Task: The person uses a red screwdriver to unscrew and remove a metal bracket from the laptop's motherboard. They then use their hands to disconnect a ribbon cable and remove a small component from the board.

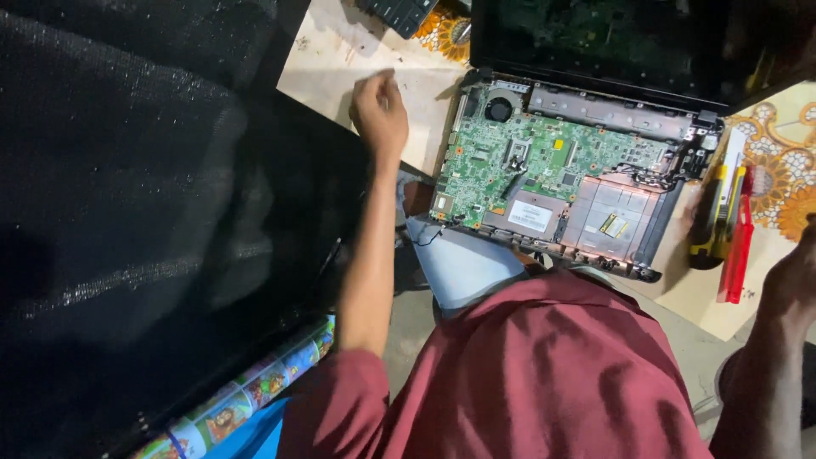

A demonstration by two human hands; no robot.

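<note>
An opened laptop base [633, 242] lies on the work surface with its green circuit board [527, 161] and round fan exposed; its dark screen [612, 38] stands at the top. My left hand [379, 110] is stretched out over a pale board [340, 59] left of the laptop, its fingers curled; I cannot see anything in it. My right hand [795, 272] sits at the right edge, partly cut off, near a yellow and black tool [714, 217] and a red-handled tool [738, 246].
A large black mesh-covered object [144, 212] fills the left half. A dark keyboard part [399, 13] lies at the top. A patterned orange cloth [778, 170] is under the tools. A colourful printed strip [246, 391] runs at the lower left. My maroon shirt [544, 374] fills the bottom.
</note>
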